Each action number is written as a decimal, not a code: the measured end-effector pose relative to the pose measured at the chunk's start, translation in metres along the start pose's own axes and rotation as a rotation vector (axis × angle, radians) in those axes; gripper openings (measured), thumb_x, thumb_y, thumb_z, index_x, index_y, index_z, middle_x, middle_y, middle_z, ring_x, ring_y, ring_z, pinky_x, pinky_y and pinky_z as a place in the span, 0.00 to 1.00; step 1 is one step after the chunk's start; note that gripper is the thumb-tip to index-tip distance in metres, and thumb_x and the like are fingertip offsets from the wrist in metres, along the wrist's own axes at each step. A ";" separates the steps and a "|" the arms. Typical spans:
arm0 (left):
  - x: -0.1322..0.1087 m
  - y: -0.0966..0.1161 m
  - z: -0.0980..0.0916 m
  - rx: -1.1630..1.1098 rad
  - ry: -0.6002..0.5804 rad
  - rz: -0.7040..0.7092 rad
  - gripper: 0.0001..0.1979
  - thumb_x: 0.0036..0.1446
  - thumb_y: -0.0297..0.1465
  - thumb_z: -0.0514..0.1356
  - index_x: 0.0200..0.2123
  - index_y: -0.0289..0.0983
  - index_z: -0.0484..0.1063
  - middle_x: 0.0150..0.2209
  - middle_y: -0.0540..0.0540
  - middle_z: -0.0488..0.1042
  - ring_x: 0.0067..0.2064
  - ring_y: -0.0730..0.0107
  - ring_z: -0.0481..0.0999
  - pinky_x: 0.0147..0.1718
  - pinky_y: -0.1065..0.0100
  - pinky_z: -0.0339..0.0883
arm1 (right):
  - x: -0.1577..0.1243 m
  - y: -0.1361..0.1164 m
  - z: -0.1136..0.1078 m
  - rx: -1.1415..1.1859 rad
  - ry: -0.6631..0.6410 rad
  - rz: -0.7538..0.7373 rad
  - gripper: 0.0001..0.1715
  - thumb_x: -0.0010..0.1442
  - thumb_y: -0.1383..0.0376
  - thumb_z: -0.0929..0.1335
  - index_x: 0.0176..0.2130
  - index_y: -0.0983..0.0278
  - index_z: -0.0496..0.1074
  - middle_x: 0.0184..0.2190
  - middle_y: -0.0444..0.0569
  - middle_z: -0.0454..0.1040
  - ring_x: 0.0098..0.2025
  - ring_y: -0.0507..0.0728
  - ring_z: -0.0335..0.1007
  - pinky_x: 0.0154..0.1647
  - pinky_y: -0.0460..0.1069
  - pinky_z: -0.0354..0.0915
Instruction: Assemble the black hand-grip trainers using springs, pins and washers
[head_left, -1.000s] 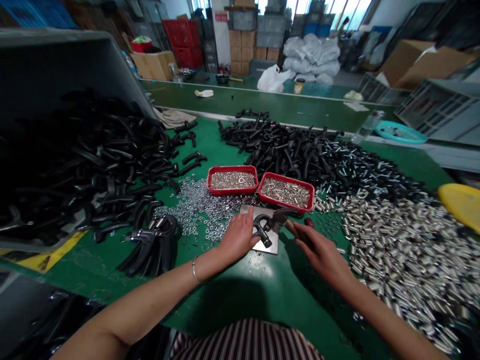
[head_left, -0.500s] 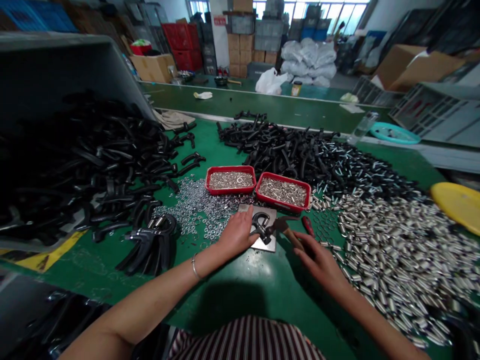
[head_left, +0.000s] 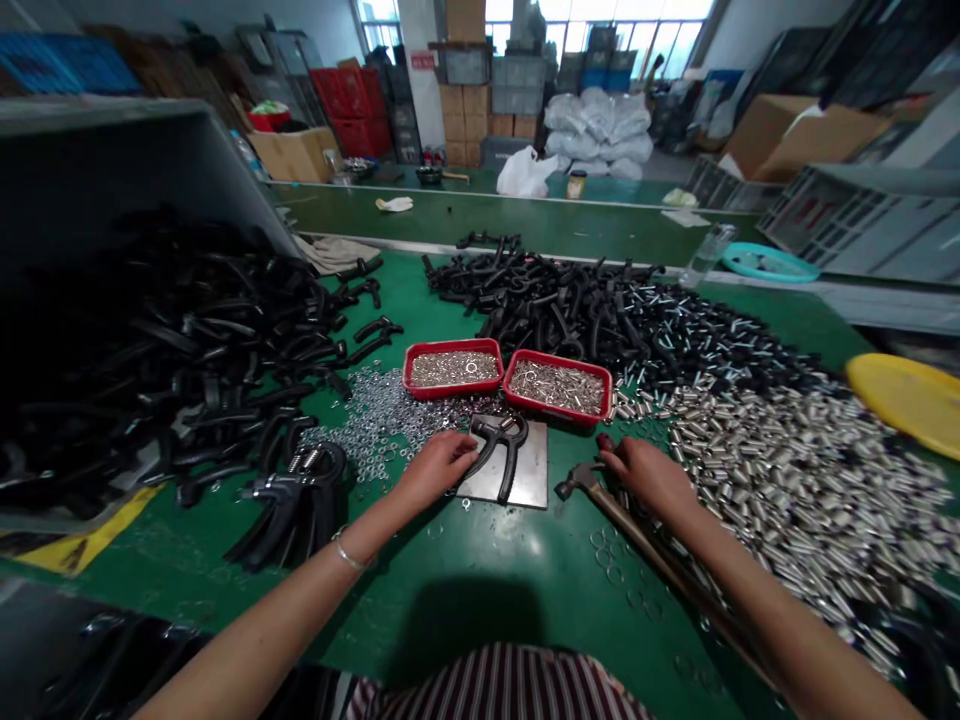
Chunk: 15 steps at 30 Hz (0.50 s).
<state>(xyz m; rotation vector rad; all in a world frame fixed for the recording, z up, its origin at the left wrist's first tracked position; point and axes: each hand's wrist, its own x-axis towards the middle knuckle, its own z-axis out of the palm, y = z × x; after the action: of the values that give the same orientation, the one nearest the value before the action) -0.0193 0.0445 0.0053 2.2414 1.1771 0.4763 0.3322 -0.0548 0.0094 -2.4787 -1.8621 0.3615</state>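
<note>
My left hand (head_left: 436, 467) is closed on the left handle of a black hand-grip exerciser (head_left: 498, 446) that lies on a small metal plate (head_left: 527, 476). A hammer (head_left: 627, 523) with a wooden shaft lies on the green table (head_left: 480, 590) just right of the plate, its head near the plate's edge. My right hand (head_left: 649, 473) rests on the table beside the hammer's head, fingers curled at a red-handled tool whose tip shows above the hand. I cannot make out whether it grips anything.
Two red trays (head_left: 450, 367) (head_left: 557, 385) of small metal parts stand behind the plate, loose washers (head_left: 375, 410) to their left. Black handle piles (head_left: 180, 330) (head_left: 555, 300) lie left and behind. Silver cylinders (head_left: 787, 480) cover the right. Finished grippers (head_left: 296, 495) lie left, and a yellow plate (head_left: 904, 400) far right.
The hammer has come down from over the plate and now lies on the table. My right hand moved right, off its shaft. The black gripper now lies flat on the plate.
</note>
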 end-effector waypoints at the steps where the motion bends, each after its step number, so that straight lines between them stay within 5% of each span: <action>1: 0.000 0.000 0.000 0.023 0.034 0.015 0.13 0.63 0.36 0.57 0.47 0.36 0.74 0.44 0.41 0.76 0.49 0.56 0.74 0.52 0.53 0.67 | 0.005 -0.003 0.001 -0.017 -0.004 -0.003 0.21 0.67 0.51 0.62 0.36 0.64 0.73 0.35 0.57 0.78 0.33 0.61 0.76 0.28 0.49 0.61; 5: 0.017 0.003 0.002 0.102 0.090 0.143 0.24 0.61 0.37 0.61 0.59 0.39 0.66 0.57 0.39 0.68 0.61 0.53 0.65 0.61 0.49 0.58 | 0.012 0.000 -0.005 0.039 -0.009 -0.030 0.17 0.64 0.53 0.63 0.34 0.63 0.71 0.30 0.55 0.77 0.30 0.60 0.75 0.28 0.50 0.60; 10: 0.028 0.006 0.012 0.085 -0.053 0.178 0.21 0.59 0.38 0.63 0.54 0.39 0.70 0.51 0.41 0.69 0.56 0.54 0.66 0.58 0.52 0.61 | -0.002 0.011 -0.036 0.375 0.176 -0.063 0.16 0.59 0.52 0.67 0.38 0.62 0.68 0.28 0.50 0.76 0.27 0.58 0.72 0.28 0.50 0.64; 15: 0.010 0.012 0.023 0.065 -0.005 0.093 0.21 0.57 0.39 0.64 0.52 0.38 0.69 0.48 0.41 0.68 0.53 0.53 0.65 0.56 0.50 0.60 | -0.010 -0.053 -0.048 1.056 0.228 -0.109 0.18 0.64 0.49 0.66 0.43 0.60 0.66 0.32 0.48 0.78 0.29 0.57 0.76 0.35 0.52 0.71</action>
<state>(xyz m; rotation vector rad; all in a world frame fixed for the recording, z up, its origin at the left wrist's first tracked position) 0.0061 0.0405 -0.0045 2.3601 1.1039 0.4745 0.2888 -0.0428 0.0660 -1.6028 -1.2028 0.7627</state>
